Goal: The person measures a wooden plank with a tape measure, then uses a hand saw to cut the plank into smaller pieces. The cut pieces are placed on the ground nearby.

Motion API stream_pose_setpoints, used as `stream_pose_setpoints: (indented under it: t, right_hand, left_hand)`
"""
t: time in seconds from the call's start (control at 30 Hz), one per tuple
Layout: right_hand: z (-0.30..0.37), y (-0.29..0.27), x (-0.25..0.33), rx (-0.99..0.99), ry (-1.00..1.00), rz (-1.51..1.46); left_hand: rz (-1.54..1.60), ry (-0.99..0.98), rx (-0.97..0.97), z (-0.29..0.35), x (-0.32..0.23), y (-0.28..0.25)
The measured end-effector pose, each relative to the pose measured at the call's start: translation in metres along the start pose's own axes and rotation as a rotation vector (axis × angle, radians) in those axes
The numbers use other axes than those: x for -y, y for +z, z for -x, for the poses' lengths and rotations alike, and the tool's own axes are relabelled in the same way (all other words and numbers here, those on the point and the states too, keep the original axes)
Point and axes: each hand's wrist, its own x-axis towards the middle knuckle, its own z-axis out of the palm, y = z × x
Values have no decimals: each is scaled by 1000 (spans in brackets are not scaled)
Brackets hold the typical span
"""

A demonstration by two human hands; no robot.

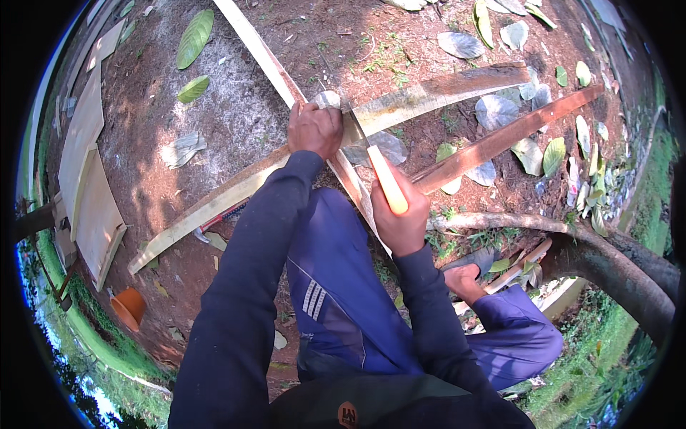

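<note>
Left hand [314, 130]: clasping straight wooden batten [259, 50] | Right hand [401, 212]: grasping smooth-handled handsaw [386, 177] | Crosswise: long, bowed, rough-edged plank [429, 99] | Ground: gritty, reddish soil [364, 28]

We look down on reddish-brown bare earth [161, 193], broken by dappled sunlight and soft shadow. A pale, powdery patch [239, 118] spreads between 10 and 11 o'clock, with 2 broad green leaves [194, 39] just beside it. At 1 o'clock we see more fallen leaves [461, 45], some greyish, some green. A thick tree trunk [614, 275] curves between 3 and 4 o'clock, and green grass [593, 361] grows at 4. Around 9 we find pale wooden panels [96, 207]; at 8, an orange bucket-like container [128, 309] near sunlit grass.
</note>
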Motion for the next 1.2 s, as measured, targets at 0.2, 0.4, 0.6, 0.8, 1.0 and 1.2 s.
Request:
stream_pose_setpoints:
  t: [0.2, 0.4, 0.6, 0.8, 1.0, 1.2]
  right_hand:
    - [137, -95, 41, 142, 185, 158]
    - [-8, 13, -6, -47, -73, 44]
    - [30, -13, 12, -22, 55, -7]
    - [141, -97, 55, 137, 284, 154]
    - [-46, 25, -1, -81, -143, 56]
    - [81, -50, 9, 4, -22, 65]
  left_hand:
    - [115, -79, 47, 1, -7, -1]
    - [161, -68, 24, -4, -13, -4]
    - [7, 1, 89, -2, 2, -1]
    - [75, -71, 58, 2, -1, 5]
    - [50, -26, 127, -11, -14, -14]
    - [-3, -42, 116, -4, 1, -3]
